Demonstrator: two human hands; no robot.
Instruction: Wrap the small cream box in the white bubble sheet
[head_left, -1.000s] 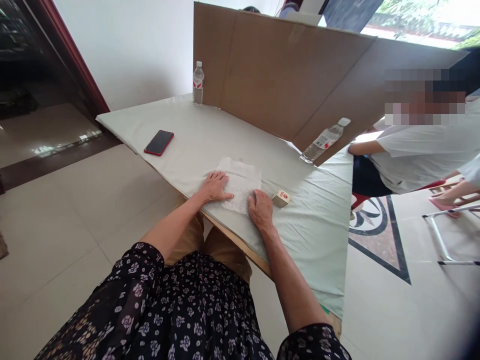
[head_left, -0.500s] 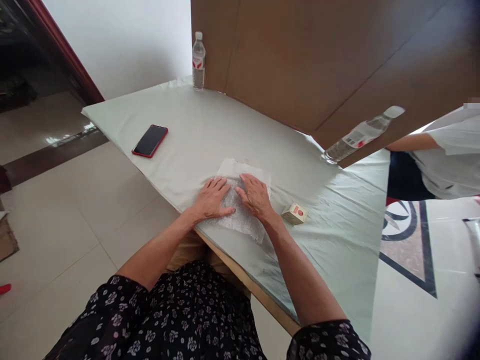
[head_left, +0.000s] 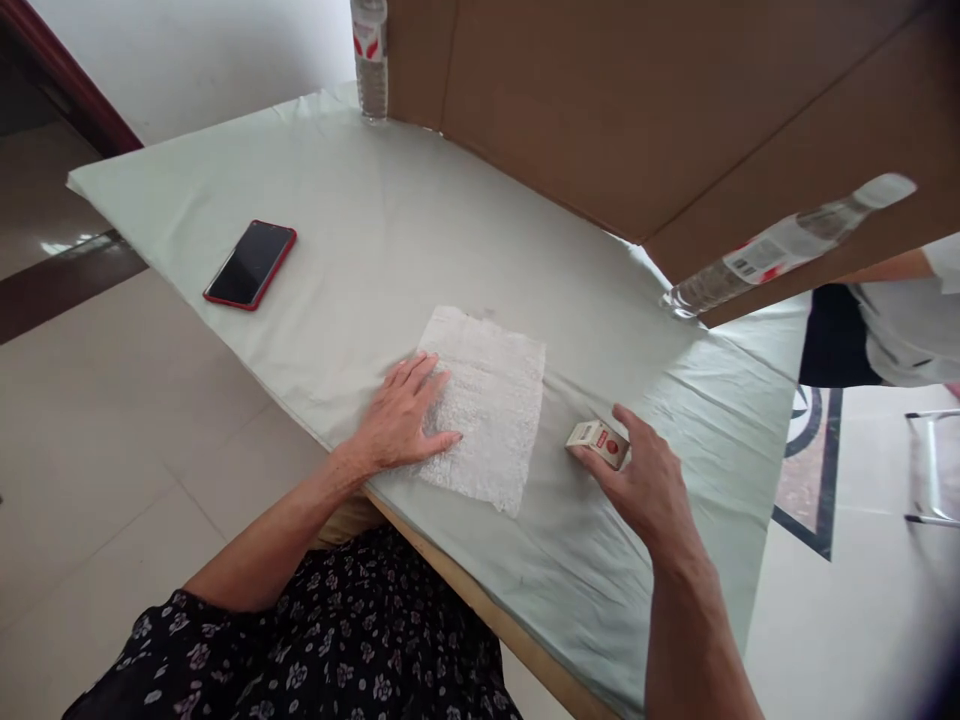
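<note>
Small box (head_left: 598, 442): sits between the thumb and forefinger of the right hand (head_left: 651, 485), on the cloth-covered surface (head_left: 322, 180). Pale carton, red mark on its upward face. Right fingers open: forefinger extended past the box on its far right side, thumb along its near edge. Thumb overlaps the box in this view; cannot tell whether it makes contact. The other right fingers are mostly hidden behind the forefinger and the back of the hand.

Bubble wrap (head_left: 487, 410): one sheet, spread flat, to the right of the left fingers and to the left of the right thumb, apart from the box. Left hand (head_left: 394, 420) palm down at the sheet's left edge. Left fingers straight and open, gripping nothing; fingertips at the margin, thumb splayed out over the sheet.

Surroundings: phone (head_left: 251, 265) in a red case, dark screen up, well beyond the left fingers and to their left. Cardboard panel (head_left: 570, 110) stands beyond both hands. Clear bottle (head_left: 371, 70) upright at the panel's left end, far ahead of the left fingers; its top is cut off by the frame. Second bottle (head_left: 780, 250) against the panel, beyond the right fingers and to their right, slanted in this view. Farther right, part of another person in a white shirt (head_left: 911, 330).
</note>
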